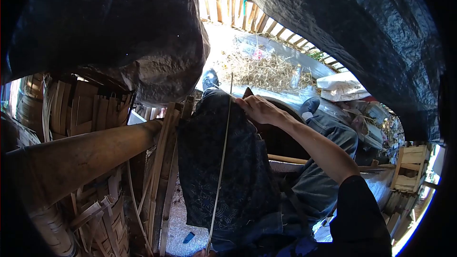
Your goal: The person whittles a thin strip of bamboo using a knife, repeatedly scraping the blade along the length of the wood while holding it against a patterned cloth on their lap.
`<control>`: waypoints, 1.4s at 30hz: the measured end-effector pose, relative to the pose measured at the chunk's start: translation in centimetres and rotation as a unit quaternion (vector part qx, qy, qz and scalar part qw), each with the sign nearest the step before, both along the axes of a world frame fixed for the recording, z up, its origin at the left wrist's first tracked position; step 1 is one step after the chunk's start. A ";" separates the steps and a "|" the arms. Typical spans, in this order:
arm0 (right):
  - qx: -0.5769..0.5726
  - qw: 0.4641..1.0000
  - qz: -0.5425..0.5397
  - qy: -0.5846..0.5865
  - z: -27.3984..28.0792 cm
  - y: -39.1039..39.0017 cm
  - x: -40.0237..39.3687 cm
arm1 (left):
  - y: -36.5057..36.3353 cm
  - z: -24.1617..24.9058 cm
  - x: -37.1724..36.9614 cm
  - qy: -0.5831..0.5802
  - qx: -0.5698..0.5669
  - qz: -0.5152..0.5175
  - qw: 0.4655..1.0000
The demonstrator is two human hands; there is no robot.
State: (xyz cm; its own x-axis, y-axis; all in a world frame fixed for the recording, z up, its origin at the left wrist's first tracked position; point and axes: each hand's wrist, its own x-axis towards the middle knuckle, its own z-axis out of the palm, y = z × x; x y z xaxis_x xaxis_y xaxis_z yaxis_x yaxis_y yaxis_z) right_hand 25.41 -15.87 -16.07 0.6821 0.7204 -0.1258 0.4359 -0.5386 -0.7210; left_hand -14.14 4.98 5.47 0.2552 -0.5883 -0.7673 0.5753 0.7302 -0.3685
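A long thin pale strip [221,171] runs almost upright over a dark patterned cloth [204,147] on the person's lap. My right hand [262,110] is closed near the strip's upper part, its thumb and finger pinched at the strip. Only a small part of my left hand [204,253] shows at the bottom edge, at the strip's lower end; its fingers are mostly cut off by the frame. A dark pointed shape [248,93] rises just behind my right hand; what it is I cannot make out.
At the left lie a thick bamboo pole [85,159] and woven bamboo baskets [90,109]. Dark plastic sheeting [104,19] hangs above. Beyond the knees are straw [266,71], a clear bottle [295,77] and a slatted fence [228,4]. A wooden crate [410,168] stands at the right.
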 end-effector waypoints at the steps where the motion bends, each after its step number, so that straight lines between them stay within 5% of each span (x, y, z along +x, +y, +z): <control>1: 0.009 1.000 -0.007 -0.023 -0.4 0.2 0.3 | 0.0 0.0 0.1 0.003 0.005 -0.003 1.000; 8: -0.189 0.976 -0.069 0.087 -2.9 1.4 6.4 | 0.0 0.3 0.8 -0.006 0.035 -0.025 0.999; 10: -0.170 0.965 -0.180 -0.085 -7.0 0.1 7.4 | 0.1 0.4 0.9 -0.018 0.044 -0.033 0.998; 11: -0.226 0.952 -0.188 0.086 -7.2 -0.7 8.8 | 0.0 0.5 1.0 -0.026 0.054 -0.036 0.998; 14: -0.168 0.933 -0.253 0.194 -6.0 -3.0 8.0 | -0.5 0.8 1.2 -0.060 0.093 -0.043 0.993; 17: 0.004 0.950 -0.297 0.094 -5.3 -4.2 3.1 | -1.3 0.2 2.0 -0.116 0.130 -0.071 0.982; 21: -0.064 0.949 -0.288 0.108 0.9 -4.1 -0.5 | -1.9 -0.7 4.2 -0.082 0.120 -0.098 0.985; 27: -0.053 0.985 -0.159 0.049 2.7 -3.4 -0.3 | -2.2 -3.2 0.5 -0.116 0.338 -0.238 0.903; 30: -0.155 0.973 -0.167 -0.032 -0.4 -4.6 2.6 | -2.3 -3.3 -0.1 -0.130 0.369 -0.244 0.887; 32: -0.291 0.950 -0.093 -0.071 -10.6 -9.1 6.6 | -2.1 -3.5 -0.9 -0.184 0.369 -0.279 0.867; 34: -0.115 0.959 -0.255 0.054 -10.1 -9.3 8.2 | -2.9 -3.1 -0.6 -0.180 0.375 -0.264 0.870; 35: 0.026 0.967 -0.238 -0.085 -18.1 -11.0 10.3 | -3.2 -2.9 -0.3 -0.184 0.385 -0.249 0.869; 36: 0.051 0.863 -0.439 0.245 -3.3 -6.7 5.8 | -3.5 -2.8 0.0 -0.186 0.394 -0.232 0.870; 38: 0.175 0.810 -0.431 0.358 -1.2 -5.4 4.0 | -4.0 -2.2 1.5 -0.218 0.385 -0.229 0.867; 42: 0.229 0.775 -0.385 0.447 1.4 -3.5 2.4 | -3.7 -2.6 1.7 -0.204 0.392 -0.275 0.854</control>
